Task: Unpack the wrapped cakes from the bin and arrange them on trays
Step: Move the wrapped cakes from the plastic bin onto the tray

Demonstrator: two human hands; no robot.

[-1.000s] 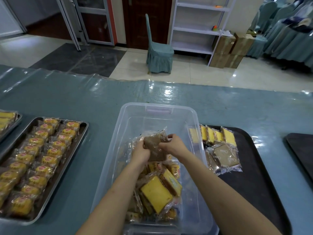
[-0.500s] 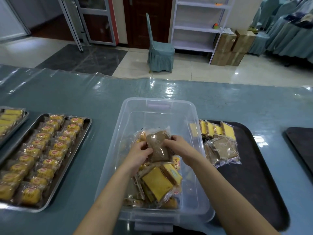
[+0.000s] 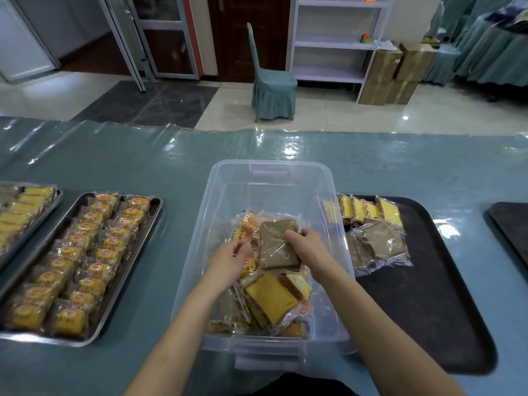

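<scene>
A clear plastic bin (image 3: 270,174) stands in front of me with several wrapped cakes in it. My right hand (image 3: 307,244) grips a brown wrapped cake (image 3: 275,248) by its right edge, inside the bin. My left hand (image 3: 230,260) hovers just left of that cake with fingers loosely curled over small round yellow cakes (image 3: 243,234); whether it holds one I cannot tell. A large yellow square cake (image 3: 270,300) lies nearer me in the bin. On the black tray (image 3: 423,295) to the right lie yellow slices (image 3: 368,210) and brown cakes (image 3: 380,244).
A steel tray (image 3: 114,307) of several round yellow wrapped cakes sits on the left, with another steel tray (image 3: 55,200) at the far left edge. A second black tray (image 3: 511,227) shows at the far right. The table wears a teal cloth under clear plastic (image 3: 143,167).
My left hand has let go of the brown cake and dropped to the left; my right hand alone now holds it, lower and flatter in the bin.
</scene>
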